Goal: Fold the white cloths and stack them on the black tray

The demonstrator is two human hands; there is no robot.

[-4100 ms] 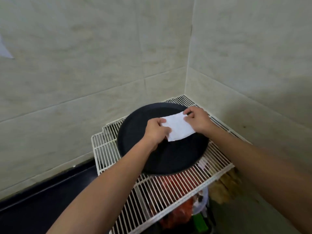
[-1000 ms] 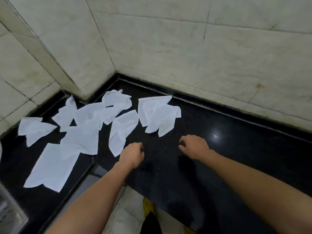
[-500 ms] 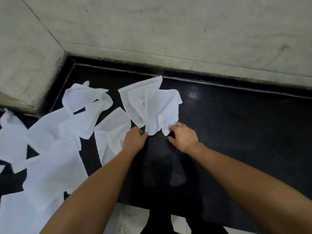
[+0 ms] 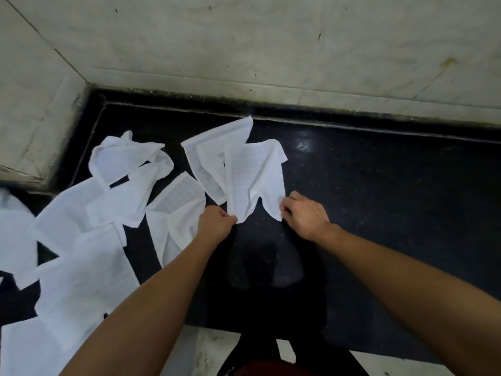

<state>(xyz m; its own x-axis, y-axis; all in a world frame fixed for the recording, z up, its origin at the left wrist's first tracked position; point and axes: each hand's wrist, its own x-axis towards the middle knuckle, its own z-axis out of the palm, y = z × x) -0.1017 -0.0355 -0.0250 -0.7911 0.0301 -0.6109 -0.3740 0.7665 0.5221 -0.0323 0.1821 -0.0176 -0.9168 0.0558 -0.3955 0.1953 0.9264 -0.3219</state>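
A crumpled white cloth (image 4: 252,175) lies on the black counter (image 4: 379,199), overlapping a second white cloth (image 4: 211,156) behind it. My left hand (image 4: 215,223) pinches the near left corner of the crumpled cloth. My right hand (image 4: 305,214) pinches its near right corner. Several more white cloths (image 4: 81,240) lie spread and overlapping to the left. The black tray is out of view.
Tiled walls (image 4: 244,44) close the counter at the back and at the left corner. The counter's front edge (image 4: 379,356) runs along the bottom, with a pale floor below it. To the right of the cloths the counter is bare black stone.
Earlier I held a folded cloth over the black tray, then turned to the counter. Both hands reached forward from fists and now pinch the near corners of the crumpled cloth.
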